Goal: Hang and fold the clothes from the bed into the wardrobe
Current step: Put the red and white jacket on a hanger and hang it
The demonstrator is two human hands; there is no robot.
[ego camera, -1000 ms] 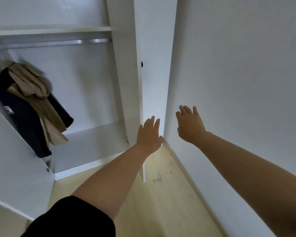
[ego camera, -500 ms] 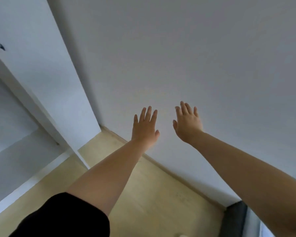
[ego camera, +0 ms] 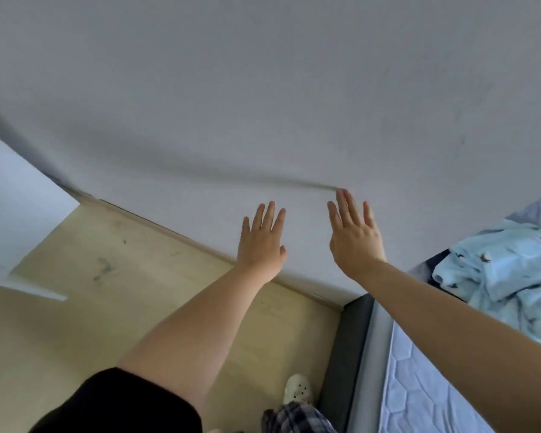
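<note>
Both hands were stretched forward before the wall (ego camera: 263, 89), fingers straight and spread, holding nothing: left hand (ego camera: 260, 242), right hand (ego camera: 355, 234). The light blue clothes (ego camera: 506, 270) lay crumpled on the bed (ego camera: 419, 385) at the right, well apart from both hands.

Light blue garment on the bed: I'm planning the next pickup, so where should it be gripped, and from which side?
Probably the raised bunched fold at the garment's near left edge, reached by the right hand from the floor side; it lies crumpled, so the folds offer a pinch.
</note>
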